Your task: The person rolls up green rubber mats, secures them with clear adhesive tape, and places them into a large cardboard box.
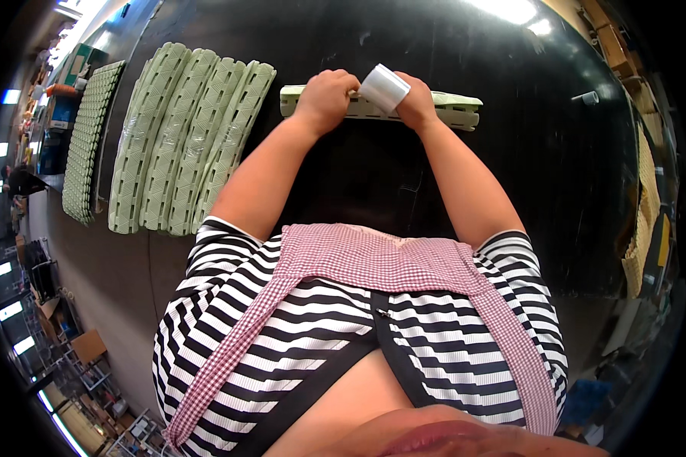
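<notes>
A folded pale green foam mat (457,114) lies crosswise on the black table in front of me, slots along its side. My right hand (418,103) is closed around a roll of clear film (385,88), tilted above the middle of the mat. Over the mat's left part, my left hand (326,100) has its fingers curled in, close to the roll's left edge. What those fingers pinch is too small to make out. Both hands hide parts of the mat.
Several folded green foam mats (179,145), some with shiny film round the middle, stand in a row at left. Beyond them is another bumpy green mat (91,145). A small clear piece (587,98) lies on the black table (526,167) at right. Cardboard (640,213) lines the right edge.
</notes>
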### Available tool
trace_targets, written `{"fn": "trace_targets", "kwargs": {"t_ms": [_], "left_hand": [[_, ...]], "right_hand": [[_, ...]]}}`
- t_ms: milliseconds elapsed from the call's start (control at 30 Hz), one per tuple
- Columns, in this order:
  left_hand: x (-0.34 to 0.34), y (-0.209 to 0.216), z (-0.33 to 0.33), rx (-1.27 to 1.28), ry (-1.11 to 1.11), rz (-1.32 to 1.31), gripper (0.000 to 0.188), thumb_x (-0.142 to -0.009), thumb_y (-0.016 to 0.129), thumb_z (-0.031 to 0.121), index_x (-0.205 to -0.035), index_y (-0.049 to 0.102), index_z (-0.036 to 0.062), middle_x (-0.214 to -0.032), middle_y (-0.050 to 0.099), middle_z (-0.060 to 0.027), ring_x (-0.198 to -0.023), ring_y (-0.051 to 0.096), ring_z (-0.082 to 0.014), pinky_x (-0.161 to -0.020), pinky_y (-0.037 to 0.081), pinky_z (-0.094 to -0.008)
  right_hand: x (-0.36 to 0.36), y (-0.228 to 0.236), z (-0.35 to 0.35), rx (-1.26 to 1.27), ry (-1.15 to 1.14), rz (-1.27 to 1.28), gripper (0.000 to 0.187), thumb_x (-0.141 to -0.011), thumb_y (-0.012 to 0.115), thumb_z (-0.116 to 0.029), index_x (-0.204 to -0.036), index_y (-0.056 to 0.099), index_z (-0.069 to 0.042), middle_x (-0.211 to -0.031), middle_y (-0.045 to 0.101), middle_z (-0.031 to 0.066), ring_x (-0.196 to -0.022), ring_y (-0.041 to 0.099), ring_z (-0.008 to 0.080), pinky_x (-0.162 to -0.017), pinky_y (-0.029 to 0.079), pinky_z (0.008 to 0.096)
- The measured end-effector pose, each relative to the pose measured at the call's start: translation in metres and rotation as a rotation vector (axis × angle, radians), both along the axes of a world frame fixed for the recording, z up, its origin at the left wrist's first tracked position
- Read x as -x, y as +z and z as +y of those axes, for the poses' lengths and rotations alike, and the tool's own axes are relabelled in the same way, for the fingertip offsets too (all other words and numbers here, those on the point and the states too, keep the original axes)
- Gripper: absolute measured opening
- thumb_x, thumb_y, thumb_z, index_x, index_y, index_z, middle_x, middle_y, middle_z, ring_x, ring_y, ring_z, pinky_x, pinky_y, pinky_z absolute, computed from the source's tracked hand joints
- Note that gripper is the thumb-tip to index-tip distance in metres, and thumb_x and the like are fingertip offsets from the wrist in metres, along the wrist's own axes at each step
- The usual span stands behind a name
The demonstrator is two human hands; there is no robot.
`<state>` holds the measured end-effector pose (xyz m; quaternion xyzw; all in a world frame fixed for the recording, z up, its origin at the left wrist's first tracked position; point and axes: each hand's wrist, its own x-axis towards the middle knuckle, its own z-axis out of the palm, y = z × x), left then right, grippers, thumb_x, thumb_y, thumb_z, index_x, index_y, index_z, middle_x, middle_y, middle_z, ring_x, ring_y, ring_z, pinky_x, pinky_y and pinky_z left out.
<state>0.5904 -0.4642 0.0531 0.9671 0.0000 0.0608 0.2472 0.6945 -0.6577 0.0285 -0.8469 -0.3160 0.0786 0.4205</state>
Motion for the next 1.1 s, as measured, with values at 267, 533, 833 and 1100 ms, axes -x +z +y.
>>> {"fn": "trace_targets", "kwargs": {"t_ms": [267,533,833,1100], "left_hand": [[-0.013,-0.033,-0.003,-0.354,-0.123,-0.284,0.074,-0.077,0.085,0.032,-0.138,0.049,0.0110,-0.138,0.054,-0.0095,-0.130,0.051,-0.0277,-0.110,0.038,-0.0461],[0.071,0.000,-0.040,-0.182,-0.153,0.066,0.049,-0.074,0.082,0.042,-0.107,0.068,0.0075,-0.103,0.070,-0.0135,-0.093,0.069,-0.0333,-0.084,0.050,-0.0498],[0.023,-0.004,-0.015,0.018,-0.138,0.427,0.060,-0.083,0.076,0.057,-0.124,0.073,0.0128,-0.129,0.059,-0.0144,-0.125,0.053,-0.0332,-0.103,0.046,-0.0445],[0.039,-0.031,-0.062,-0.041,-0.099,-0.484,0.017,-0.082,0.070,0.017,-0.096,0.071,0.0070,-0.109,0.064,-0.0096,-0.103,0.060,-0.0313,-0.091,0.046,-0.0441]], "right_hand": [[-0.063,-0.011,0.012,-0.115,0.036,0.073,0.028,-0.092,0.067,-0.015,-0.115,0.075,-0.002,-0.097,0.075,0.0068,-0.090,0.068,0.0152,-0.083,0.054,0.0307],[0.100,-0.006,-0.077,-0.374,0.301,-0.261,0.033,-0.077,0.077,-0.006,-0.109,0.074,-0.003,-0.111,0.075,0.0150,-0.108,0.071,0.0322,-0.103,0.049,0.0460],[0.137,-0.010,-0.091,-0.208,0.236,-0.394,0.037,-0.086,0.073,-0.016,-0.121,0.068,-0.001,-0.132,0.068,0.0159,-0.133,0.058,0.0354,-0.120,0.032,0.0527],[-0.029,-0.022,-0.040,-0.340,0.153,0.069,0.018,-0.086,0.074,-0.005,-0.103,0.073,-0.003,-0.092,0.072,0.0039,-0.084,0.066,0.0146,-0.078,0.055,0.0307]]}}
